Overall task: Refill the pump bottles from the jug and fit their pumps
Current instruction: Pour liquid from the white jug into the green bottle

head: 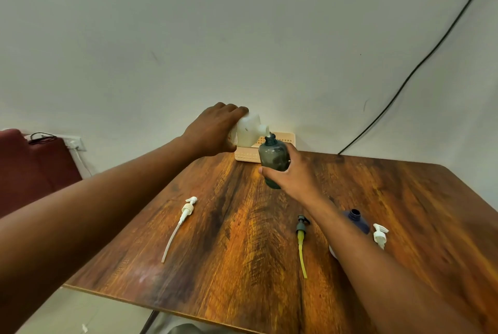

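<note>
head view. left hand (215, 129) grips a white plastic jug (249, 130) from above and behind, fingers curled over its far end, thumb below; jug is tipped sideways, spout pointing right and down. the spout sits right at the open neck of a smoky grey translucent bottle (273, 157); whether they touch, cannot tell. right hand (292, 172) holds this bottle around its lower body, thumb across the near side, fingers wrapped round the far side, bottle roughly upright and raised off the wooden table (242, 239). liquid level inside the bottle: cannot tell.

behind jug and bottle, a cream perforated basket (285, 138) stands at the table's far edge against the wall.

on the table, left of centre: a white pump with long clear dip tube (179, 226), lying flat, head toward the wall. centre-right: a dark-headed pump with yellow dip tube (301, 242), lying flat, just beside the right forearm. right of the forearm: a dark blue bottle (357, 220), neck open, partly hidden by the arm; just beside it a white pump head (380, 234). a white rounded object (332, 251) shows at the forearm's edge, mostly hidden.

a black cable (420, 64) runs down the wall at right. a dark red chair (32, 169) stands at left.
</note>
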